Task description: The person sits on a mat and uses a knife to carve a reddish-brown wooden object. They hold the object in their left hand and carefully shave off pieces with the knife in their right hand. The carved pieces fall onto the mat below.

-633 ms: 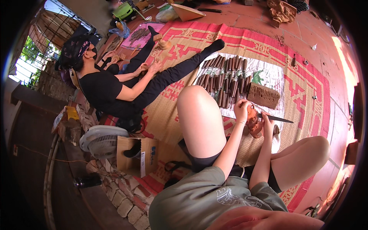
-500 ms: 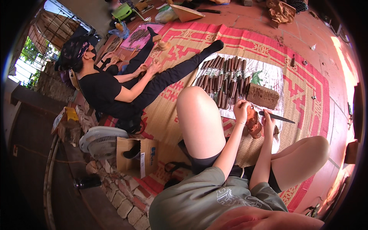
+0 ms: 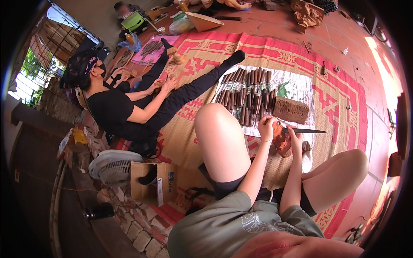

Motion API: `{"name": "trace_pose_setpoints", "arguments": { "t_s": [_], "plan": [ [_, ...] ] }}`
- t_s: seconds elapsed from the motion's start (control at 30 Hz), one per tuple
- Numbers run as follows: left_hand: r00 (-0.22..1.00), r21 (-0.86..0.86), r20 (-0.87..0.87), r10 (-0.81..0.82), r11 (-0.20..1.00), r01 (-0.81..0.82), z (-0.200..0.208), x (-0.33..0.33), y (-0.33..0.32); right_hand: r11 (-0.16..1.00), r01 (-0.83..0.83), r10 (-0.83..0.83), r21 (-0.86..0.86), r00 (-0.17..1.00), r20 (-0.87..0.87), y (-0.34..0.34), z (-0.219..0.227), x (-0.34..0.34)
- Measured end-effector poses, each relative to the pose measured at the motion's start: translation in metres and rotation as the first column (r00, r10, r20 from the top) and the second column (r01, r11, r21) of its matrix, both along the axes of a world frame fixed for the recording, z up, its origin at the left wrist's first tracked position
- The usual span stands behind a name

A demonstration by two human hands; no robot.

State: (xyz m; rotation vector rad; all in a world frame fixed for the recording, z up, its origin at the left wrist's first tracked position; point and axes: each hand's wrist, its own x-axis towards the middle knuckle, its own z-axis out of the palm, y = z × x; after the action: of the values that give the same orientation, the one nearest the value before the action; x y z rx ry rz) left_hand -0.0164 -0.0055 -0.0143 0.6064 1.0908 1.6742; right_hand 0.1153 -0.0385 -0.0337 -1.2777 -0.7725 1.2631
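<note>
Between my knees rests a reddish-brown wood carving (image 3: pixel 282 147) with a rounded, uneven shape. My left hand (image 3: pixel 266 127) closes on its upper end, fingers bent around the wood. A long dark tapered file (image 3: pixel 313 131) is gripped in my right hand (image 3: pixel 296 138), its narrow tip pointing right and its other end against the carving. Just beyond my hands, a white cloth (image 3: pixel 301 86) holds several rows of chisels with brown wooden handles (image 3: pixel 248 96). A brown rectangular block with a pitted face (image 3: pixel 291 110) lies at their right.
A red and straw-coloured patterned mat (image 3: pixel 340 81) spreads beneath. To the left, a co-worker in black (image 3: pixel 112 101) sits with legs outstretched, hands at a small pale piece. A fan (image 3: pixel 116 167) and an open cardboard box (image 3: pixel 155 182) stand near my left side.
The file has swung from sloping down to the right to nearly level, and my right hand has turned with it. My left hand stays on the carving. The whole view has shifted slightly.
</note>
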Motion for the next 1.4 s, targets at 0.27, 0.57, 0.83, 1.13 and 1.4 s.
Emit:
{"name": "trace_pose_setpoints", "arguments": {
  "t_s": [0.27, 0.57, 0.83, 1.13, 1.4],
  "plan": [
    [1.0, 0.02, -0.028, -0.009, 1.0, 0.009, -0.002, 0.002, -0.001, 0.999, 0.025, -0.025, 0.021, 1.0, -0.01, 0.0, 0.008, 0.0],
    [0.995, 0.014, -0.099, 0.023, 1.0, -0.022, -0.01, -0.004, -0.001, 0.996, 0.005, 0.006, 0.086, 0.992, -0.124, -0.003, 0.014, 0.005],
    [0.998, -0.005, -0.055, -0.025, 1.0, 0.025, -0.003, 0.001, -0.002, 0.999, -0.026, 0.026, 0.042, 1.0, -0.011, 0.0, 0.002, 0.007],
    [0.998, -0.013, -0.043, 0.054, 0.998, -0.054, -0.002, -0.001, 0.001, 0.998, -0.016, 0.011, 0.066, 0.997, 0.073, 0.002, -0.004, 0.013],
    [0.997, -0.051, -0.008, 0.075, 0.996, -0.075, -0.008, 0.006, 0.007, 0.994, 0.048, -0.049, 0.096, 0.999, 0.007, 0.008, 0.003, 0.004]
  ]
}}
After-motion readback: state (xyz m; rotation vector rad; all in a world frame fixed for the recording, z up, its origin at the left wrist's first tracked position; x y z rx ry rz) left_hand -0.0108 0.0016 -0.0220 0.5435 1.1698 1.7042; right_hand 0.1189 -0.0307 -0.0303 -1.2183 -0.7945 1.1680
